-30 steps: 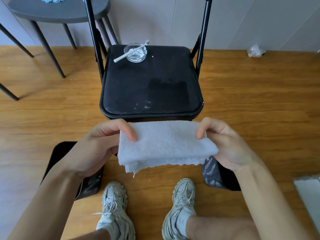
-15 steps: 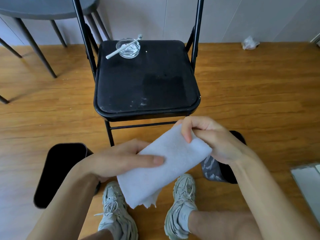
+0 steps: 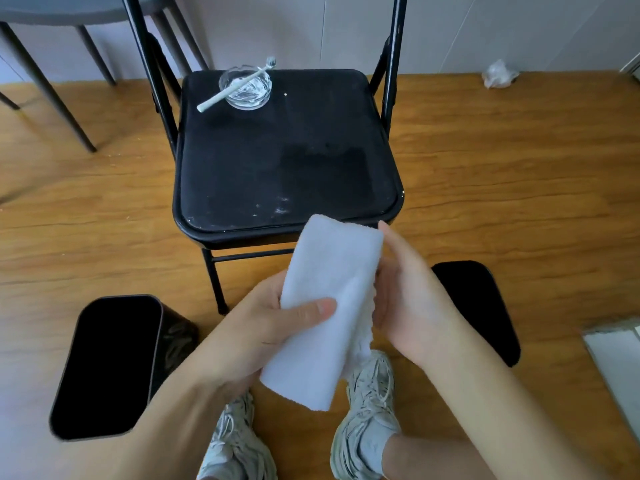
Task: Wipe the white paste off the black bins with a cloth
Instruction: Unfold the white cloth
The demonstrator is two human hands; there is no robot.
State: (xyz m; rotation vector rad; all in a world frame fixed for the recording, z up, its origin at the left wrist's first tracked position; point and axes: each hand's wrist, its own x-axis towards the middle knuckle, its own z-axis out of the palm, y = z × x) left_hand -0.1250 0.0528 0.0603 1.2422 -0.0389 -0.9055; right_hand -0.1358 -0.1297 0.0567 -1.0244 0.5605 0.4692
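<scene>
A folded white cloth [image 3: 329,306] stands on end between my hands, above my shoes. My left hand [image 3: 273,330] grips its lower half, thumb across the front. My right hand [image 3: 405,289] lies flat against the cloth's right side with straight fingers. One black bin [image 3: 110,362] stands on the floor at the lower left, its right wall showing pale smears. A second black bin [image 3: 485,299] sits at the right, partly hidden behind my right forearm.
A black folding chair [image 3: 287,161] stands straight ahead, its seat flecked with white near the front edge. On it rests a glass dish [image 3: 247,90] with a white brush [image 3: 235,84]. Grey table legs [image 3: 45,88] rise at the far left; a white board [image 3: 620,362] lies at the right edge.
The cloth has turned from lying across to standing nearly upright. My left hand slid down to grip its lower part. My right hand released its pinch and flattened against the side.
</scene>
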